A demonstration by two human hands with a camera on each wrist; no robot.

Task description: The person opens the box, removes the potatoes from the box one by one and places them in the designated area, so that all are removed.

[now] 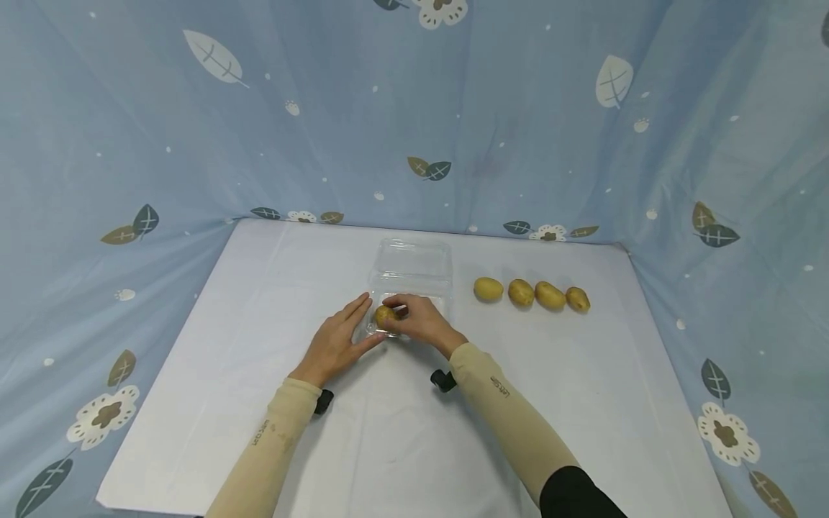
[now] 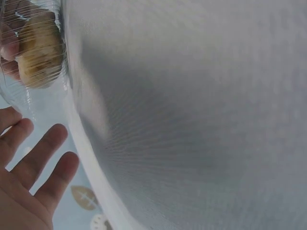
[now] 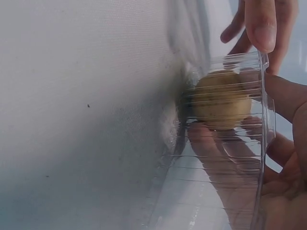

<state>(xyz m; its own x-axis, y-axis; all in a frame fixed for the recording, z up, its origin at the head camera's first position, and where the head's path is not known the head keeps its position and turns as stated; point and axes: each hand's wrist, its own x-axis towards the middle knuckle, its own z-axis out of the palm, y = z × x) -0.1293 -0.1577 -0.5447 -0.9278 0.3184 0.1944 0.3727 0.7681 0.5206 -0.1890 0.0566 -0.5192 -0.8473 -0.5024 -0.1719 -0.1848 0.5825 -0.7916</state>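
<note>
One clear plastic clamshell box (image 1: 414,277) lies open near the middle of the white table (image 1: 246,324), its lid folded back toward the far edge and its tray nearest the person. Two hands work at the tray. The right hand (image 1: 421,320) reaches in from the right with its fingers curled around a single small yellow-brown potato (image 1: 385,314), which sits at the tray's left end; the right wrist view shows that potato (image 3: 221,99) through the ribbed transparent wall (image 3: 230,158), with fingertips closed about it. The left hand (image 1: 337,338) lies just left of the tray, fingers straight and relaxed, holding nothing; its fingertips come up against the tray's left side, though whether they actually press on the plastic cannot be told. From the left wrist view, four outstretched fingers (image 2: 41,153) show below the curved clear wall, with the potato (image 2: 38,52) blurred behind it. Four more potatoes (image 1: 531,293) lie in a single row on the table to the right of the box, well apart from it, the two at the right end touching or nearly touching. That makes five potatoes in all: one in the tray, four outside. Both forearms wear beige sleeves (image 1: 512,417), and blue cloth printed with leaves and flowers (image 1: 129,144) surrounds the table.
</note>
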